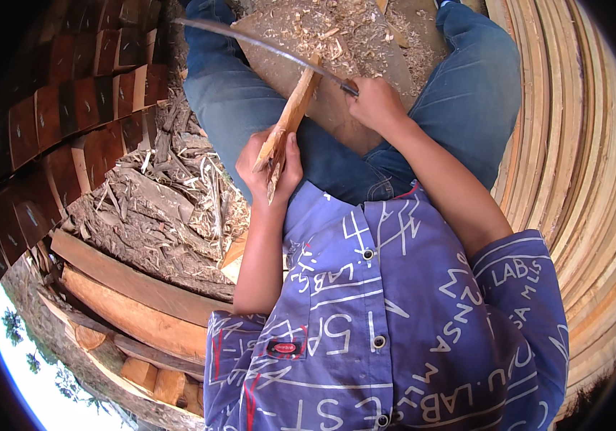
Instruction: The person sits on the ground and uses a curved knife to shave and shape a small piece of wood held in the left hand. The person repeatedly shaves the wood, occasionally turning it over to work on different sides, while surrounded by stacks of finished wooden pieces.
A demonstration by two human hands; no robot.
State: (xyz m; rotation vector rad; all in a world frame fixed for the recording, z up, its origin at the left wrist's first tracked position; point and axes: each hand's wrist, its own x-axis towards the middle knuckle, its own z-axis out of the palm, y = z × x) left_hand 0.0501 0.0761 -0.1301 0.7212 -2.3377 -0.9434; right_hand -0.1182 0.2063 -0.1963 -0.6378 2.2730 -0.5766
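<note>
My left hand [252, 164] is wrapped round the near part of a split piece of wood [295, 108], thumb along its right side. The wood is pale orange-brown, with a jagged, splintered near end, and it tilts away from me toward the upper right. In my right hand [378, 104] is the dark handle of a long knife [265, 44]. Its thin blade reaches to the upper left and crosses the far end of the wood; whether the edge touches it I cannot tell. My fingers partly hide the handle and the wood's middle.
My legs in blue jeans [225, 100] are spread around a flat surface strewn with wood shavings [336, 36]. Stacked wood pieces [56, 129] rise at the left, long pale boards [566, 144] at the right. Bark scraps [157, 208] and thick beams [128, 302] lie lower left.
</note>
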